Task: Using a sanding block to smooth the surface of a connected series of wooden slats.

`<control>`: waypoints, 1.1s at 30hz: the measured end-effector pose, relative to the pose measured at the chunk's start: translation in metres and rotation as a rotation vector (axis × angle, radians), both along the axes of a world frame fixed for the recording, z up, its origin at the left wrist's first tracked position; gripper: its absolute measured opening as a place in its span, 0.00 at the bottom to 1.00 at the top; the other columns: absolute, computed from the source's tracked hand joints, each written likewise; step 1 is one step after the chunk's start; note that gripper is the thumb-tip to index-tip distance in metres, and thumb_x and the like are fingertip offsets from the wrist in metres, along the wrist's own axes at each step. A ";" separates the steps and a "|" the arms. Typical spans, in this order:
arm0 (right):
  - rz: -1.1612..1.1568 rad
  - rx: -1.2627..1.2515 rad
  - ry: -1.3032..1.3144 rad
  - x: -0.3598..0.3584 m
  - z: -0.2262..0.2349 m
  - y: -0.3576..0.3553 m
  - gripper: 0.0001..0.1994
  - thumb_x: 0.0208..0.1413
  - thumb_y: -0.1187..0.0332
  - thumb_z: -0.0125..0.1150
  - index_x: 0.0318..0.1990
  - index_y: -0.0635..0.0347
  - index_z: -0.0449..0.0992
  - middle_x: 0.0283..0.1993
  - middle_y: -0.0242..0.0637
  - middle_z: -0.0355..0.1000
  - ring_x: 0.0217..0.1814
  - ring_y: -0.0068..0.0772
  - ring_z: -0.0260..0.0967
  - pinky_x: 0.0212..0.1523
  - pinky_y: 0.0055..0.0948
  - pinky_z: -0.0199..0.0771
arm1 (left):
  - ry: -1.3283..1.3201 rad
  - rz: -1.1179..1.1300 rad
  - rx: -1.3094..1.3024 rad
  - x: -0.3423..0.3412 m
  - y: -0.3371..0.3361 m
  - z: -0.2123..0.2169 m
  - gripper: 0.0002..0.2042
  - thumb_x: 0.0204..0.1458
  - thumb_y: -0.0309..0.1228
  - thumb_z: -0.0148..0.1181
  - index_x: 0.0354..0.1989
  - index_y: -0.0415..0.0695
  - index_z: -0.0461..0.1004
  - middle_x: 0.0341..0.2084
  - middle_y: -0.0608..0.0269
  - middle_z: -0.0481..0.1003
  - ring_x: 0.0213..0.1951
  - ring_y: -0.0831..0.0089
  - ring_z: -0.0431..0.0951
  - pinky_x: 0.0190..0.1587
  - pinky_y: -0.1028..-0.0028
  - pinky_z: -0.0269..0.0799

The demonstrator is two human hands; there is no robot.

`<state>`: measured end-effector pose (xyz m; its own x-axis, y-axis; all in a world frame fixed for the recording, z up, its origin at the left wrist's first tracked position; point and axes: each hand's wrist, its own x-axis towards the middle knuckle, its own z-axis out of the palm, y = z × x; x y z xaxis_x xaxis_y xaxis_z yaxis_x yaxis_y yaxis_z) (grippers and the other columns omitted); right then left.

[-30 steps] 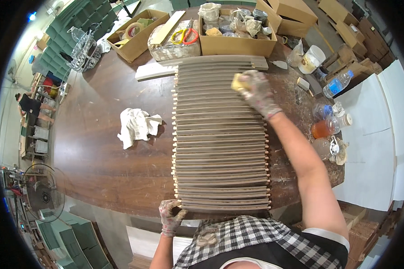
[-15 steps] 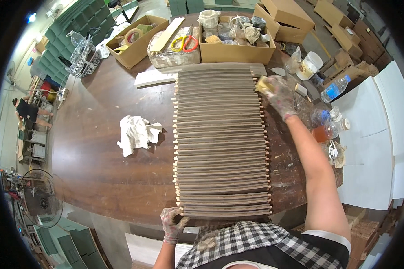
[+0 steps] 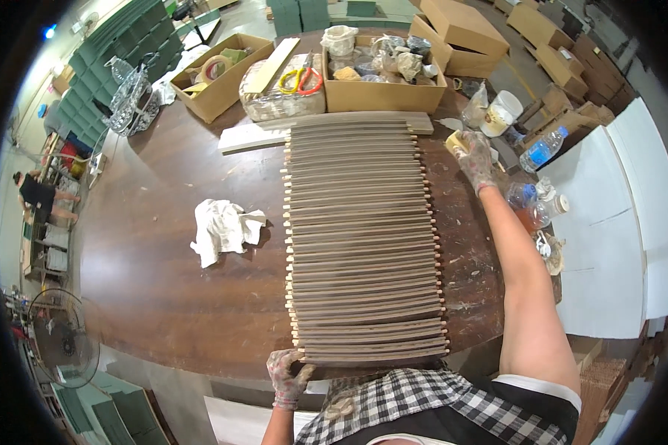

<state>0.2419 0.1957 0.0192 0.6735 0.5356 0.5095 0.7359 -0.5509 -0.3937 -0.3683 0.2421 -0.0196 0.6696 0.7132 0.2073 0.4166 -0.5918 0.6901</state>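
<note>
Down the middle of the table lies a long row of thin brown wooden slats (image 3: 360, 237), side by side, with pale pegs sticking out at both ends. My right hand (image 3: 476, 162), in a patterned glove, is closed round a yellow sponge-like block (image 3: 453, 143) beyond the row's far right corner, apart from the slats. At the near left corner, my gloved left hand (image 3: 286, 377) touches the end of the nearest slats, thumb and fingers apart. Left of the row lies a crumpled white cloth (image 3: 226, 231).
Across the far side stand a box with tape (image 3: 219, 78), a wrapped bundle with scissors (image 3: 282, 104) and a box of bags (image 3: 382, 96). A white tub (image 3: 502, 113) and several bottles (image 3: 543, 150) line the right. A pale board (image 3: 256, 137) lies behind the slats.
My right hand, still round the yellow block, has moved right, away from the slats' far right ends. My left hand stays at the near left corner. The whole view has shifted slightly.
</note>
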 end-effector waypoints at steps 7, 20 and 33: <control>0.528 0.258 0.421 -0.177 -0.013 -0.083 0.21 0.47 0.60 0.72 0.47 0.59 0.76 0.48 0.39 0.73 0.50 0.39 0.72 0.52 0.37 0.74 | -0.005 0.002 -0.032 -0.006 0.000 -0.006 0.19 0.35 0.32 0.73 0.38 0.46 0.76 0.36 0.58 0.77 0.42 0.56 0.74 0.47 0.60 0.69; -0.218 0.400 0.723 -0.219 -0.010 -0.329 0.13 0.60 0.70 0.57 0.52 0.58 0.72 0.57 0.35 0.68 0.61 0.33 0.64 0.63 0.29 0.62 | -0.119 0.018 -0.320 -0.027 0.016 -0.056 0.18 0.46 0.27 0.66 0.46 0.38 0.71 0.44 0.60 0.68 0.47 0.67 0.70 0.52 0.68 0.67; -0.250 0.077 0.310 -0.229 -0.032 -0.283 0.40 0.42 0.68 0.75 0.64 0.59 0.60 0.58 0.48 0.64 0.62 0.50 0.60 0.61 0.42 0.63 | -0.131 0.030 -0.436 -0.025 0.021 -0.052 0.20 0.45 0.24 0.68 0.48 0.40 0.71 0.43 0.64 0.69 0.47 0.71 0.70 0.54 0.70 0.67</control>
<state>0.0131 -0.0869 -0.0131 0.9063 0.3034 0.2941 0.4225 -0.6581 -0.6232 -0.3933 0.2627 -0.0718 0.6355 0.7713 -0.0355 0.3217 -0.2228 0.9202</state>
